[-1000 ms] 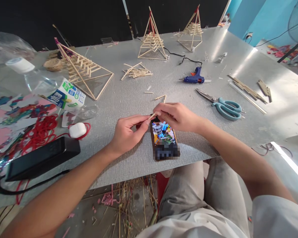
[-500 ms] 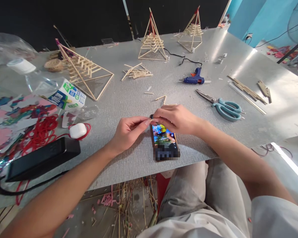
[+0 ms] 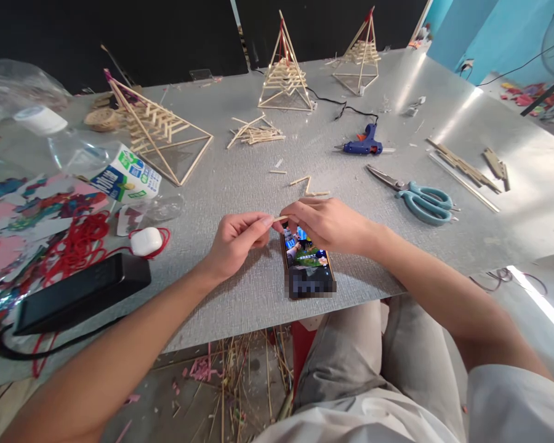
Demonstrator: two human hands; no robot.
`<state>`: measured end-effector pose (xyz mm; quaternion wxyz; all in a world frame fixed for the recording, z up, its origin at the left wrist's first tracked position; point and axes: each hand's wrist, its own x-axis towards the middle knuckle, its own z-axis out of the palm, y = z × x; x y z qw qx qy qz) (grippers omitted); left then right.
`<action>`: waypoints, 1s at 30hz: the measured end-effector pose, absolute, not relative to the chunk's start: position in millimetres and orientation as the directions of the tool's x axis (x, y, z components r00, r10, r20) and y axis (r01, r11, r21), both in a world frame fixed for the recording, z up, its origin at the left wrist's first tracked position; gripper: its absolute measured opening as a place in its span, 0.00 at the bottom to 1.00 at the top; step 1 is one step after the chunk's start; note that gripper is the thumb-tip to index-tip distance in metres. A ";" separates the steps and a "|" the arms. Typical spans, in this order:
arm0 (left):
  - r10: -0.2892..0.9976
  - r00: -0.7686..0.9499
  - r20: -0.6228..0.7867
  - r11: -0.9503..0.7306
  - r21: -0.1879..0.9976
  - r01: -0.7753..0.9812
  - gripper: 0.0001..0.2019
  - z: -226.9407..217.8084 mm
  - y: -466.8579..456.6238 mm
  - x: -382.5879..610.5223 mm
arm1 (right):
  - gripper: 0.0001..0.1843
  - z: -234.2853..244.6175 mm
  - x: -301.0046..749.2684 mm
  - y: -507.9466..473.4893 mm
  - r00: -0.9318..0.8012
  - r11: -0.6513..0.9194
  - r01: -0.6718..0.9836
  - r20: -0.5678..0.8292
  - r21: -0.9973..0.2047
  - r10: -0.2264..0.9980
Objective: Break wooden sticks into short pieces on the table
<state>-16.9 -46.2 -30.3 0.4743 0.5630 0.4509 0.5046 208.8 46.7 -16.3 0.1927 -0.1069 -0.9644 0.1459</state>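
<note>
A short pale wooden stick (image 3: 281,219) spans the small gap between my hands. My left hand (image 3: 240,240) pinches one end between thumb and forefinger. At the other end, the fingers of my right hand (image 3: 335,226) are closed on it, their tips partly hidden. Below my right hand lies a phone (image 3: 307,258) with a lit screen, its upper part covered by the hand. Just beyond my fingers, a few short sticks (image 3: 310,186) form a bent zigzag on the table. A loose pile of sticks (image 3: 261,135) lies farther back.
Stick pyramids (image 3: 284,83) stand at the back and left. To the right lie a blue glue gun (image 3: 364,145), teal-handled scissors (image 3: 427,203) and flat wooden strips (image 3: 464,165). At left are a plastic bottle (image 3: 80,154), red cord (image 3: 80,246), a white case (image 3: 146,241) and a black device (image 3: 83,289).
My fingertips have drawn slightly apart, so more of the stick shows between them. My right hand sits a little lower, uncovering the zigzag sticks. The phone's picture has changed.
</note>
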 end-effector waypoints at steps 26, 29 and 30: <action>0.986 0.110 0.122 -0.124 0.992 0.014 0.16 -27.3 -49.4 -11.3 | 0.25 -16.2 206.2 51.2 -0.729 0.764 0.071 0.489 -0.641 0.478; 0.985 0.110 0.131 -0.133 0.991 0.009 0.16 -26.3 -49.7 -10.2 | 0.27 -16.8 203.9 49.3 -0.788 0.707 0.002 0.434 -0.707 0.436; 0.985 0.108 0.132 -0.133 0.991 0.005 0.16 -26.2 -49.5 -10.5 | 0.26 -17.0 203.2 48.6 -0.790 0.681 -0.017 0.427 -0.732 0.439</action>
